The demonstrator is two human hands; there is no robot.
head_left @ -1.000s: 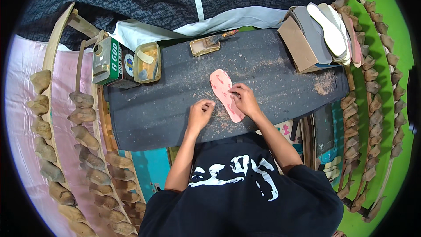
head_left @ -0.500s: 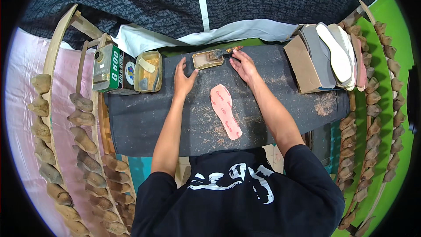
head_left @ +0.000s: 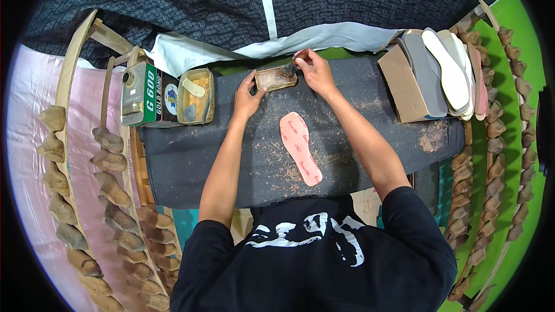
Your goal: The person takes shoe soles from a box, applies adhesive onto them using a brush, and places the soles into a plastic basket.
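A small rectangular tray (head_left: 267,86) with a whitish, stained inside sits at the far middle of the dark work table. My left hand (head_left: 248,99) grips its left end, fingers on the far side and thumb on the near side. In the tray's right end rest the dark bristles of a brush (head_left: 287,71). My right hand (head_left: 315,74) is closed round the reddish-brown handle of that brush, which stands tilted up. Nearer to me lies a pink insole (head_left: 298,144) with red print, flat on the table and touched by neither hand.
Left of the tray stand a green metal can (head_left: 134,95) and a yellowish tub (head_left: 206,117) with a pale spatula (head_left: 193,87). A cardboard box (head_left: 399,86) of insoles (head_left: 445,72) is at the right. Racks of shoe lasts (head_left: 110,159) flank both sides. Shavings litter the table cloth (head_left: 173,162).
My left hand has come in from beside the tray and taken hold of its left end. My right hand has closed round the brush handle and raised it to a steeper tilt.
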